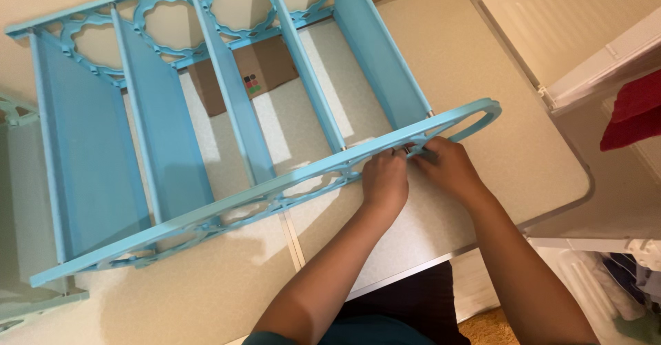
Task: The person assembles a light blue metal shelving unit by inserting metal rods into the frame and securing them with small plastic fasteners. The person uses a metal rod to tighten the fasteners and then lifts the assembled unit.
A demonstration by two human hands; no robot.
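**Blue rack on its side, both hands at the last joint**

I've got the rack [227,118] lying on its side on the tabletop [482,76], so the near side rail [275,190] sits right in front of me and its joints are easy to reach. My left hand [385,180] pinches the rail from my side, its grip closed on the rail's edge. My right hand [447,169] is just beside it, fingers closed around something small and dark at the joint; I can't tell what. The shelves stand on edge between the two rails.

The tabletop is beige and speckled, with a seam down the middle. A flat piece of cardboard [265,69] lies under the rack. To the right are white bins [585,56] and a red cloth [633,111].
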